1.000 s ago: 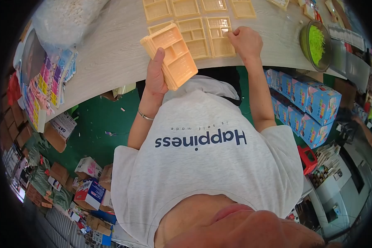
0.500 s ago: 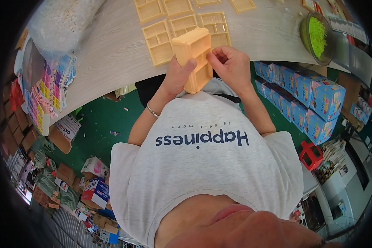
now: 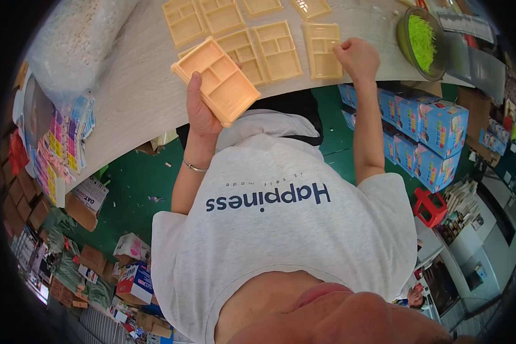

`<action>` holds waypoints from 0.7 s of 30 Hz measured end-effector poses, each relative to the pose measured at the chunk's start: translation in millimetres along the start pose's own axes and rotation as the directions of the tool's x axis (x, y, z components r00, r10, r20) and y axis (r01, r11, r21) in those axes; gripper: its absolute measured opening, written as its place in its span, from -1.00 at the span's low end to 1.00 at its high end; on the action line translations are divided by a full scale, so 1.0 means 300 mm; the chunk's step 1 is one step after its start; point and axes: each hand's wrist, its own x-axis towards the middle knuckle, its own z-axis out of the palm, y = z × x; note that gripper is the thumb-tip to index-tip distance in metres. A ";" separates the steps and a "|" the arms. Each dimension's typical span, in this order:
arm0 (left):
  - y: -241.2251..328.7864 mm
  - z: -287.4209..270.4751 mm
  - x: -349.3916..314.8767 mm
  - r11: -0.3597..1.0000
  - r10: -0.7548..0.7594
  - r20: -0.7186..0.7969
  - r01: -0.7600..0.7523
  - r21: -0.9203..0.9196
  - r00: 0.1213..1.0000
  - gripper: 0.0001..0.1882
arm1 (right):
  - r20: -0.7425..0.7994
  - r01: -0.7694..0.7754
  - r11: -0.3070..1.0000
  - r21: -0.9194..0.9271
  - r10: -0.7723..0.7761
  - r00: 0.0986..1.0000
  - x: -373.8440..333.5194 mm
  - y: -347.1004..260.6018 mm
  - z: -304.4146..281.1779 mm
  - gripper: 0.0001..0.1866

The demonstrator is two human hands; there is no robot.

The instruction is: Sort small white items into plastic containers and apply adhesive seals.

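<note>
A thick stack of cream plastic compartment trays (image 3: 230, 94) rests tilted in my left hand (image 3: 202, 112), its thumb along the near-left side and the other fingers mostly hidden beneath. At the right end of the tray rows, my right hand (image 3: 358, 60) is closed at the right edge of a single compartment tray (image 3: 324, 60), which lies on or just above the table. Just left of it lies another compartment tray (image 3: 278, 54). The held stack partly covers one more tray (image 3: 243, 49) behind it.
Further trays (image 3: 183, 23) lie in a row at the back of the table (image 3: 129, 86). A bowl of green shredded filler (image 3: 422, 43) stands at the right, a clear bag of pale pieces (image 3: 74, 43) at the left. Blue boxes (image 3: 441, 129) are stacked on the floor at right.
My right hand has moved right, away from the stack, with a single tray. The stack in my left hand has shifted left and tipped so its compartments face up.
</note>
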 end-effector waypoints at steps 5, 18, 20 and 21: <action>0.016 0.029 0.004 0.988 -0.009 -0.031 0.013 0.154 0.999 -0.26 | -0.122 0.009 0.988 0.151 0.010 0.993 -0.028 -0.065 -0.010 -0.59; -0.108 0.126 0.348 0.272 0.192 0.561 -0.593 0.758 0.805 -0.24 | 0.102 -0.074 0.098 0.992 -0.329 0.939 -0.149 -0.322 -0.090 0.13; -0.018 0.168 0.427 0.247 0.197 0.511 -0.547 0.800 0.837 -0.06 | 0.028 -0.006 0.079 0.997 -0.288 0.957 0.079 -0.282 -0.122 -0.05; 0.011 0.184 0.456 -0.234 0.174 0.495 -0.452 0.861 0.852 -0.03 | 0.011 -0.014 -0.008 1.000 -0.239 0.971 0.216 -0.303 -0.146 -0.12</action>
